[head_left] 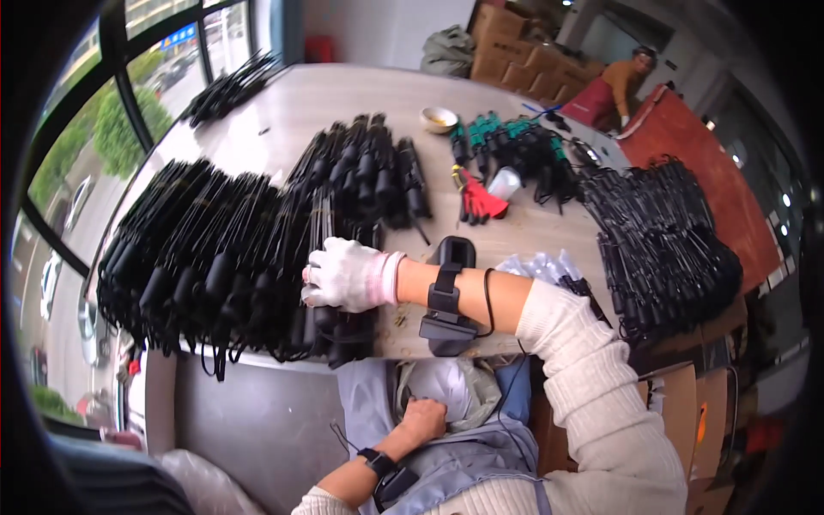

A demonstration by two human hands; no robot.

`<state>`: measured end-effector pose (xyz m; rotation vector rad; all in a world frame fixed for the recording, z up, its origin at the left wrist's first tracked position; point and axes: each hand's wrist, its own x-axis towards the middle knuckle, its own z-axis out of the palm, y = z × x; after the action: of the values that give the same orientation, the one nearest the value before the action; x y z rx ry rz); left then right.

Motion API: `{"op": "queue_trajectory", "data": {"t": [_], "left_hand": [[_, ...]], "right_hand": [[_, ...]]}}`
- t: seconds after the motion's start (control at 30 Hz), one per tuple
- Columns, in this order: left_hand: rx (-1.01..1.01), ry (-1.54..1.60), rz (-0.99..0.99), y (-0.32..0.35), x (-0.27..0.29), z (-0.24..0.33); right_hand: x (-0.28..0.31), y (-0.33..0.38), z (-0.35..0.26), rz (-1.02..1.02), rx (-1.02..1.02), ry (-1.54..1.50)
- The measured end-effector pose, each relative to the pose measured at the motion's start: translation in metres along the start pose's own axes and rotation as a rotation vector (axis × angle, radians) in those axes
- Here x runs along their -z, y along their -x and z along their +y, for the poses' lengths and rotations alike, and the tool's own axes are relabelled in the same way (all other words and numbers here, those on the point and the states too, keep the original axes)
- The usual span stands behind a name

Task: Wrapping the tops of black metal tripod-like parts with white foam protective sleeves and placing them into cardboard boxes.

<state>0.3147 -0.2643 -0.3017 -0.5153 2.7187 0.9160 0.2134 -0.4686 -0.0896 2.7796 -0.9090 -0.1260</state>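
My right hand (348, 275), in a white knit glove with pink marks, reaches across the table from the right. Its fingers curl down over a bundle of black sticks (323, 219) with thick cylindrical handles and cord loops; the fingertips are partly hidden. Bundles of the same kind (184, 232) lie packed side by side to its left. My left hand (425, 419), bare, rests low over my lap with its fingers curled in. It is at the edge of an open bag with a white lining (442, 386); whether it holds anything is hidden.
On the table (300, 94) are a bowl (439, 119), red-and-black gloves (481, 197), a white cup (505, 183), green-banded bundles (506, 133) and clear plastic sleeves (541, 266). A large black pile (661, 249) stands at right. A co-worker (622, 90) is behind a red board (695, 172).
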Motion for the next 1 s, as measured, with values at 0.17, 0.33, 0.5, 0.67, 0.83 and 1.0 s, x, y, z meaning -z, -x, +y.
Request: {"op": "queue_trajectory", "data": {"t": [0.17,0.33,0.5,0.67,0.83,1.0], "left_hand": [[-0.178,-0.353,0.097,0.005,0.008,-0.006],[0.028,0.190,0.201,0.010,0.027,-0.028],[0.126,1.361,0.483,0.038,0.101,0.022],[0.086,1.391,0.665,0.022,0.107,0.043],[0.120,1.477,0.647,0.015,0.106,0.050],[0.174,1.619,0.760,-0.008,0.114,0.058]], "right_hand": [[0.041,0.061,0.036,1.005,-0.534,-0.034],[0.123,0.147,0.020,1.395,-0.375,-0.976],[0.117,0.231,-0.083,1.146,-0.700,-1.179],[0.020,0.264,-0.178,0.957,-1.304,-1.477],[-0.023,0.286,-0.218,0.894,-1.399,-1.879],[-0.012,0.275,-0.221,0.663,-1.241,-1.928]]}}
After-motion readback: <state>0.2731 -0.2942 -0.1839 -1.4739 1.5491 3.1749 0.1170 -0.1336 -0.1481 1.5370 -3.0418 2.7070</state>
